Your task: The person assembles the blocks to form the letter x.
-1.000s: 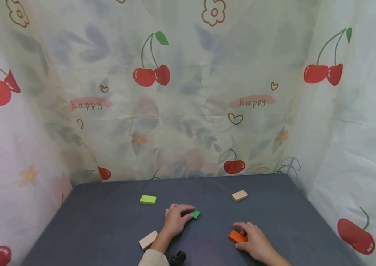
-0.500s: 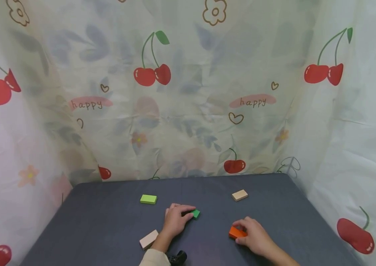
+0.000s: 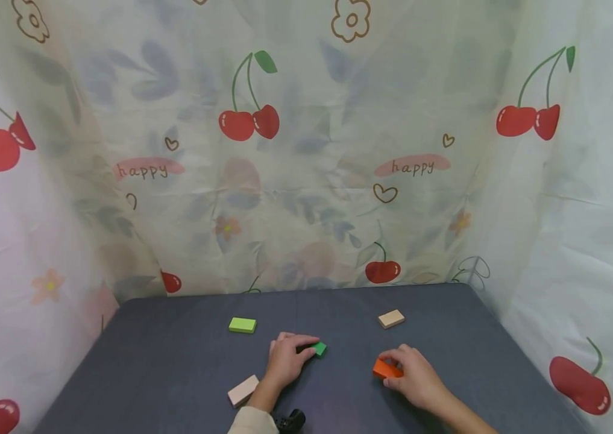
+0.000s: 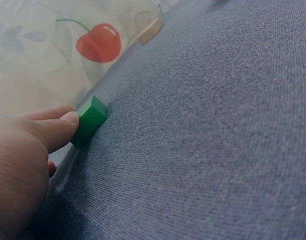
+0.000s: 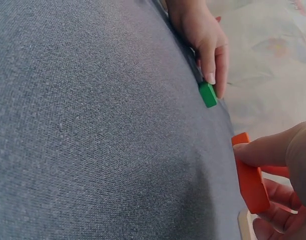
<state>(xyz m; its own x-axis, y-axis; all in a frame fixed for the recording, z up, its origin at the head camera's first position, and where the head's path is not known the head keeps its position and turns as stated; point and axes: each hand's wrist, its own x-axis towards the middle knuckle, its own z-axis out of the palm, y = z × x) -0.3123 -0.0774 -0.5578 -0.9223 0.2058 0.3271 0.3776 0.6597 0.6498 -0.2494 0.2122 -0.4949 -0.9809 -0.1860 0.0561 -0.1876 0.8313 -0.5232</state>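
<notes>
Between thumb and fingers, my left hand (image 3: 286, 360) pinches a green block (image 3: 319, 349) near the middle of the table. The left wrist view shows that green block (image 4: 91, 121) resting on the cloth, one end hidden by the fingers. To the right, an orange block (image 3: 386, 369) is pinched by my right hand (image 3: 417, 377). In the right wrist view the orange block (image 5: 250, 175) is tilted and seems raised off the cloth, with a shadow nearby. Its thumb presses one face while other fingers sit behind.
A lime green block (image 3: 242, 325) lies at the back left and a pale wooden block (image 3: 390, 319) at the back right. Another pale block (image 3: 243, 390) is beside the left forearm. A black object (image 3: 290, 421) shows near the left wrist. Printed curtains (image 3: 306, 150) surround the dark table (image 3: 176, 349).
My right hand has moved away from the body, carrying the orange block a little toward the back of the table. The left hand and green block have stayed in place.
</notes>
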